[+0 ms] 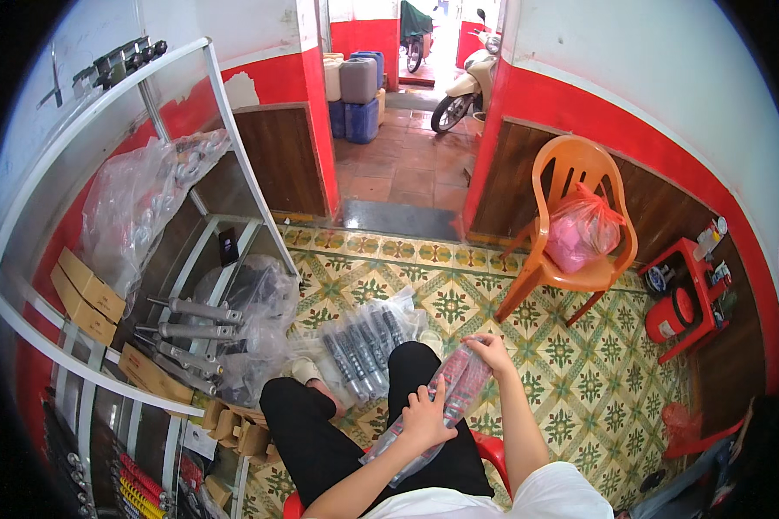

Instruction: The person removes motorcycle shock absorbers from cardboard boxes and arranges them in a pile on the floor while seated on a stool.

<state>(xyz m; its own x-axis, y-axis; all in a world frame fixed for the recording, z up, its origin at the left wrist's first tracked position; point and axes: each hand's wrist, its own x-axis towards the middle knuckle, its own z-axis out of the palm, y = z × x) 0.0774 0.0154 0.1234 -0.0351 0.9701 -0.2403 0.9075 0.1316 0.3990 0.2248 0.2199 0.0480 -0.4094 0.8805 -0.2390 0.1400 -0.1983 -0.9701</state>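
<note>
A clear plastic bag (pixel 462 389) of red-coiled shock absorbers rests slantwise across my right thigh. At the bag's upper end, my right hand (pixel 491 353) grips the plastic by its edge. Lower down, my left hand (pixel 425 415) lies over the bag, its index finger stretched along it and its thumb at the side. Just beyond my knees on the tiled floor are several dark-coiled shock absorbers (pixel 357 350) in clear wrap, side by side. My knee hides part of that wrap.
On the left, a metal-framed shelf (pixel 259 175) holds grey shock absorber bodies (pixel 198 331), plastic-wrapped parts (pixel 149 207) and cardboard boxes (pixel 91 298). An orange plastic chair (pixel 539 259) bears a pink bag (pixel 581 233). A red stool (pixel 704 285) stands right; plastic drums (pixel 358 81) and a scooter (pixel 467 84) are beyond the doorway.
</note>
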